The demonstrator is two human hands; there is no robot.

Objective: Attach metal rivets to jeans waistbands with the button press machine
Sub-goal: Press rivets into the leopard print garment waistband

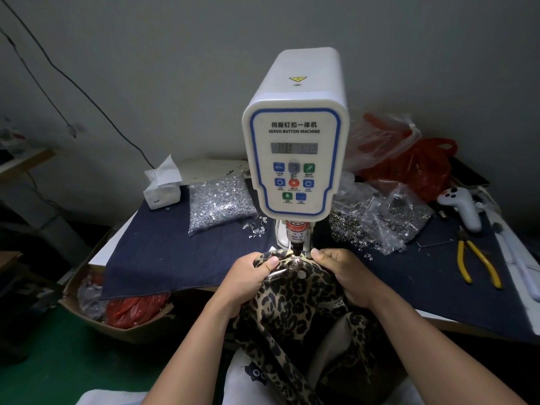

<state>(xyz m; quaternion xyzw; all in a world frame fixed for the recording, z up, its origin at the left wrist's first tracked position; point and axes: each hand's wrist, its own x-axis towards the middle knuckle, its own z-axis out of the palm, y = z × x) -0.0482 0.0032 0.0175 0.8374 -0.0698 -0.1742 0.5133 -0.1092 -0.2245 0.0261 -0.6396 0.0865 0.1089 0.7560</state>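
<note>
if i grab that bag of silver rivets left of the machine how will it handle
The bag of silver rivets probably feels heavy for its size, being packed full of metal pieces. Its thin clear plastic would likely sag and shift. Loose rivets beside it suggest that it may spill.

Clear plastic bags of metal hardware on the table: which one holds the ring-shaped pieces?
The clear plastic bag right of the white button machine, at, holds dark-centred ring pieces. The clear plastic bag left of it holds solid shiny silver pieces.
</note>
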